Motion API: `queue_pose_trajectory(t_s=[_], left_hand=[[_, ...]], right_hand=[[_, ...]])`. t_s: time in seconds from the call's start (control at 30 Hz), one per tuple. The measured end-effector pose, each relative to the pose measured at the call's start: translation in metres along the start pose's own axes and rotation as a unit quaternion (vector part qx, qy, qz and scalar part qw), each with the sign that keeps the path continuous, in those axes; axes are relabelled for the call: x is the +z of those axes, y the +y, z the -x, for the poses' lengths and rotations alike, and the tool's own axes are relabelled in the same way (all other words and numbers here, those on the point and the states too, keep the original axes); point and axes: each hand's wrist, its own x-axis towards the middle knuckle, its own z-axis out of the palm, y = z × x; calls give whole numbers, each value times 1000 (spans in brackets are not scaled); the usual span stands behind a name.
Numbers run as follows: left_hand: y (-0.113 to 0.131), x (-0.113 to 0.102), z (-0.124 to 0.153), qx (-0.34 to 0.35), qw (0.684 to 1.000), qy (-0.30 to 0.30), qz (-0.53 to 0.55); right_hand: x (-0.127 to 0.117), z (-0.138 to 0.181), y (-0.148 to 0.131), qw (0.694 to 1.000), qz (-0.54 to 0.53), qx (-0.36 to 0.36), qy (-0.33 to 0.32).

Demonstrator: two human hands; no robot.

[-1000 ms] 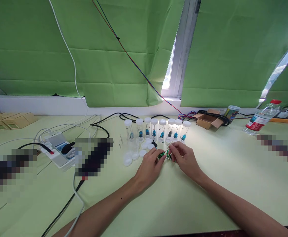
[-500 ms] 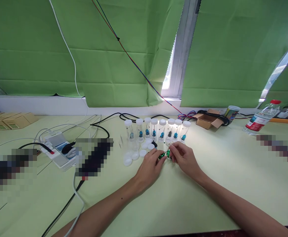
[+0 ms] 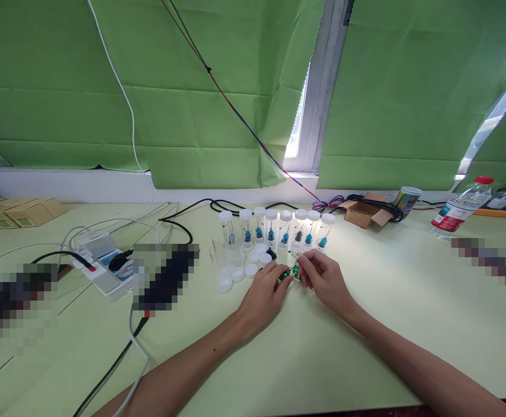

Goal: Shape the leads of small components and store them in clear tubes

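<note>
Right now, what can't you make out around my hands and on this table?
All in the head view:
Green pieces: left hand and right hand partly cover them; too small for exact shape.
Black part beyond the left hand: too small to identify.
Red-capped bottle: label print too small.
Dark items at left: pixel blocks blur them.

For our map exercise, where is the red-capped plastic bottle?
The bottle is toward the head view's right edge, right of the multicoloured cylindrical container.

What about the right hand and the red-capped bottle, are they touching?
Apart: in the head view, pale table shows between the right hand and the red-capped bottle.
</note>
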Motion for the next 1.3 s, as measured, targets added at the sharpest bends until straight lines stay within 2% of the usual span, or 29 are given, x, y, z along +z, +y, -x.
queue_pose_trajectory(t_s=[0.87, 1.03, 1.3], left_hand=[[-4, 2, 0, -5, 1000, 7, 17], [-4, 3, 0, -28, 999, 9, 36], [2, 1, -1, -87, 988, 6, 125]], right_hand=[[1, 0, 1, 997, 65, 10, -34], [0, -1, 2, 997, 68, 10, -39], [-1, -2, 3, 995, 85, 17, -48]])
